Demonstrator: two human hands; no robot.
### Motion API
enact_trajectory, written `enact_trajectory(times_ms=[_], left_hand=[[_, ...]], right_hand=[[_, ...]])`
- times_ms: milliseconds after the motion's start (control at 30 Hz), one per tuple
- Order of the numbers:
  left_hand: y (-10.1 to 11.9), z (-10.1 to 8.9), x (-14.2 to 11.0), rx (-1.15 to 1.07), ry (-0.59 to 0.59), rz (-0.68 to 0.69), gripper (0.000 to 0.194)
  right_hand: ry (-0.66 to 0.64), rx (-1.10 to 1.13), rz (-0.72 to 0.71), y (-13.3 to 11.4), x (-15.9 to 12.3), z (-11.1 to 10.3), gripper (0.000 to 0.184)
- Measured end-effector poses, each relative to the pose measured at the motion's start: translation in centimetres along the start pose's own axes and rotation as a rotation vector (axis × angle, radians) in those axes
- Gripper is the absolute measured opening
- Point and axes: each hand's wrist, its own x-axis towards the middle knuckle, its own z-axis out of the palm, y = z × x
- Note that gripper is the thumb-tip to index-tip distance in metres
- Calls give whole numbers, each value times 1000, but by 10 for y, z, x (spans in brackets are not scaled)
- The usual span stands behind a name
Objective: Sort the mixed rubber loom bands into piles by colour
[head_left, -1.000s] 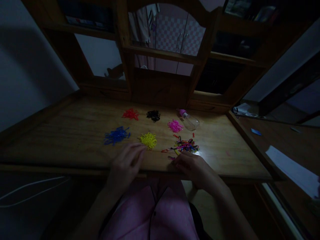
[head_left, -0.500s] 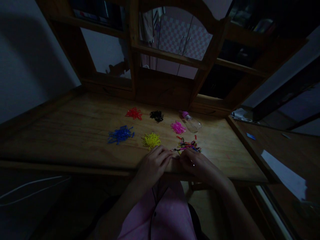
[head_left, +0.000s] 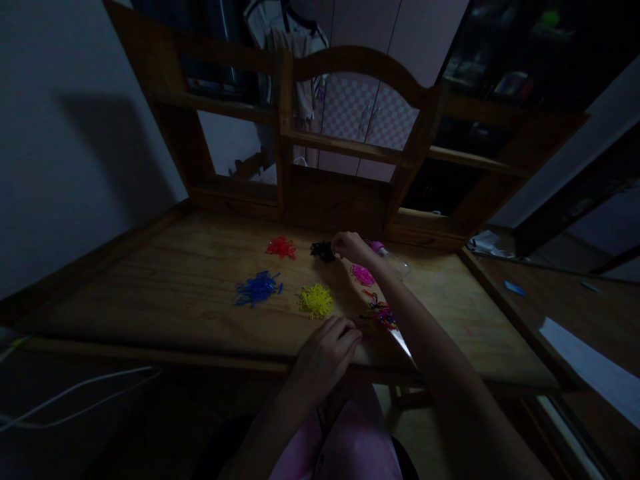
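My right hand (head_left: 347, 245) reaches across the desk to the pile of black rubber bands (head_left: 321, 251). Its fingers are pinched together at the pile's right edge, and whatever is between them is hidden. Near the front edge, my left hand (head_left: 333, 343) rests with curled fingers and thumb pressed together. What it holds is too small and dark to name. A multicoloured tangle of bands (head_left: 383, 313) lies right of my left hand, partly behind my right forearm. Yellow bands (head_left: 315, 301) lie just beyond my left hand, and pink bands (head_left: 362, 274) beside my right forearm.
Blue bands (head_left: 257, 289) and red bands (head_left: 281, 247) lie to the left on the wooden desk (head_left: 175, 287). A clear bottle (head_left: 400, 266) with a purple cap lies behind my right forearm. Wooden shelving (head_left: 340, 193) stands along the back. White paper (head_left: 590, 360) is at the right.
My right hand has left the spot beside my left hand and moved forward to the black pile. My left hand stays near the front edge. The camera view has tilted upward.
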Motion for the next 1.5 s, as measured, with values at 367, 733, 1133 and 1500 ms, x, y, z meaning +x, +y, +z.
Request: enact_trajectory(times_ms=[367, 733, 1133, 1500], left_hand=[[-3, 8, 12, -115, 157, -251, 21], [-2, 15, 42, -12, -37, -272, 13], [8, 8, 52, -336, 150, -264, 8], [1, 17, 28, -603, 305, -432, 23]], right_hand=[[210, 138, 29, 2, -108, -56, 18], [282, 276, 229, -3, -243, -44, 19], [213, 554, 230, -30, -241, -27, 25], [364, 597, 343, -4, -181, -28, 25]])
